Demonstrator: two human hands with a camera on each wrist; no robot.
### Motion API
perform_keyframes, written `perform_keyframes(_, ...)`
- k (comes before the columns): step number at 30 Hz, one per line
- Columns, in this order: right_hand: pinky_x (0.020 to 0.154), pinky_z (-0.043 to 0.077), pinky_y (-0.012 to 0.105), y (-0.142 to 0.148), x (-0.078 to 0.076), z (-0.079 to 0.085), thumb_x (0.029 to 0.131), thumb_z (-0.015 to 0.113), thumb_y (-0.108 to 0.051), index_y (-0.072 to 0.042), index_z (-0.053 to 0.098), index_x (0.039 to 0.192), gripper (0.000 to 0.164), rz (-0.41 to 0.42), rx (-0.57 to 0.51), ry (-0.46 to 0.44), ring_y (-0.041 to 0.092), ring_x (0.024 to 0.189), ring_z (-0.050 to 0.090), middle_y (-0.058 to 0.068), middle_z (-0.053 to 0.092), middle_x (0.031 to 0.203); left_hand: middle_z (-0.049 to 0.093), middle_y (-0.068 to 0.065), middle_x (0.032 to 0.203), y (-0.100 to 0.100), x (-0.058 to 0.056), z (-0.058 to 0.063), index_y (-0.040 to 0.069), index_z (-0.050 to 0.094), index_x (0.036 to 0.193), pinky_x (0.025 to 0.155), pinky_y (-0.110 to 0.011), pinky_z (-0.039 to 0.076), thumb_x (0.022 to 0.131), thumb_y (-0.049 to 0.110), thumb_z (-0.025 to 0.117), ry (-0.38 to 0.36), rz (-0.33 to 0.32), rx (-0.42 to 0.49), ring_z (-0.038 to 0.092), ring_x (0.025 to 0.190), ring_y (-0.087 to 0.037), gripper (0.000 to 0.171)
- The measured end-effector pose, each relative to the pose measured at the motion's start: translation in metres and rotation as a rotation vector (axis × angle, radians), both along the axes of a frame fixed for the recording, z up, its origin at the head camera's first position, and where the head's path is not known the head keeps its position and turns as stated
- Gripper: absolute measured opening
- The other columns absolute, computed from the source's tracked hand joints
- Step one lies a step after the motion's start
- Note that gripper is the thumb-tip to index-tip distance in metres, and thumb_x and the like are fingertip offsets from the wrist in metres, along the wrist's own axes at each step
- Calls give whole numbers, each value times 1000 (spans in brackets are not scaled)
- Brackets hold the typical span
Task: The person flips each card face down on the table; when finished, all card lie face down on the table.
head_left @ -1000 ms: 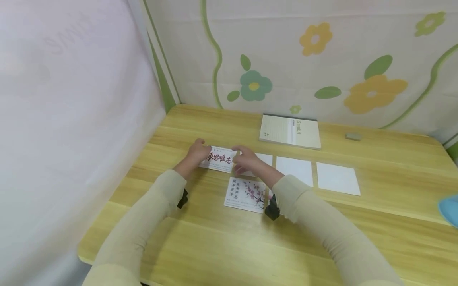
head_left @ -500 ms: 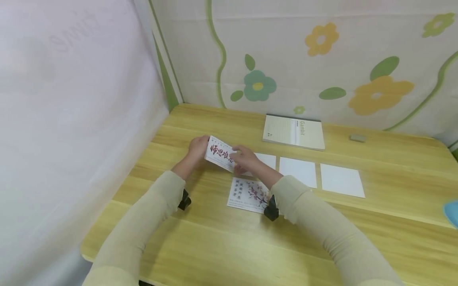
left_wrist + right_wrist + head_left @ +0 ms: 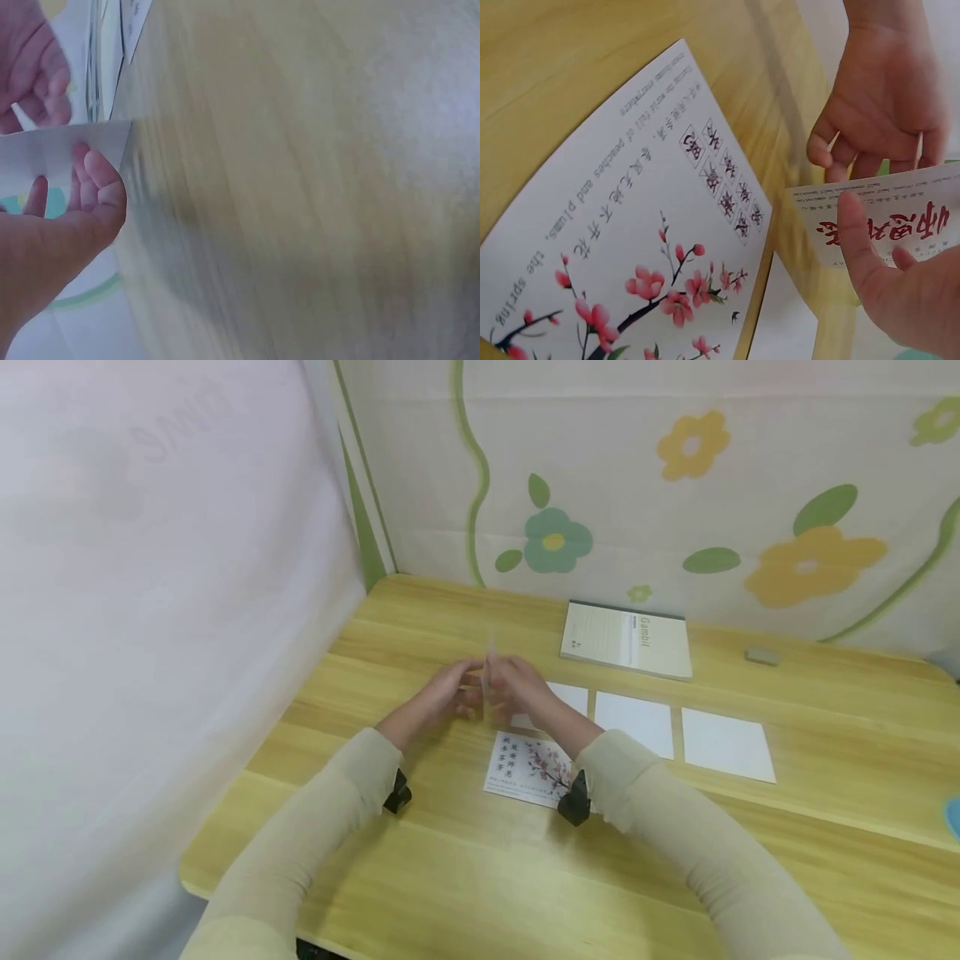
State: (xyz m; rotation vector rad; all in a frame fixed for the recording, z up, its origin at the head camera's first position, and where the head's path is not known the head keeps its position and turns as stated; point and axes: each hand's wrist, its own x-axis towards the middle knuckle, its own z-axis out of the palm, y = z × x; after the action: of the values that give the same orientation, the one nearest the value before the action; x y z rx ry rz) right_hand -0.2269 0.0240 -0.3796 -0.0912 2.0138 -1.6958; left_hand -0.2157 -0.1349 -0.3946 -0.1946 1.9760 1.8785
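Observation:
A printed card [image 3: 487, 681] stands nearly edge-on in the head view, upright between my two hands. Fingertips of my left hand [image 3: 448, 687] hold it from the left, against its blank back in the left wrist view. My right hand [image 3: 521, 685] holds it from the other side; the right wrist view shows that thumb on the face with red Chinese characters [image 3: 930, 221]. Below the hands lies a card with pink blossoms [image 3: 525, 768], partly under the right forearm. Another blossom card [image 3: 667, 262] fills much of the right wrist view.
Blank white cards [image 3: 633, 724] lie in a row to the right of the hands, the nearest partly hidden by my right hand. Behind them is a notepad [image 3: 626, 639], with a small grey block [image 3: 762, 656] farther right. A blue thing [image 3: 952, 818] shows at the right edge.
The card has come up off the table at its left end and turned from flat to upright. My left hand has swung right, close to my right hand. The head view has shifted slightly left.

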Motion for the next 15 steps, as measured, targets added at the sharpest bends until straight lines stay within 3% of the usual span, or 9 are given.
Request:
perform_keyframes(4,79,50,47,2,0,6,92,52,-40,-3,37,136,60,-41,-75,-17,36,95,58,21,54,114,48,-15,131,3,4,0,12,40,139,73,-36,49,97,26,42,100,-50,-111,57,95,-28,44)
perform_keyframes(10,82,49,47,11,0,16,88,54,-11,-6,41,136,50,-129,-108,38,23,78,62,22,59,110,49,-17,127,3,4,0,16,47,133,71,-35,47,90,16,57,136,-3,-154,53,84,-23,44)
perform_keyframes(15,76,52,45,21,-1,15,83,53,1,-8,41,136,55,-200,-136,110,23,74,65,24,61,107,41,-17,132,-4,2,-1,19,48,133,71,-36,49,86,15,63,143,39,-263,50,96,-27,49)
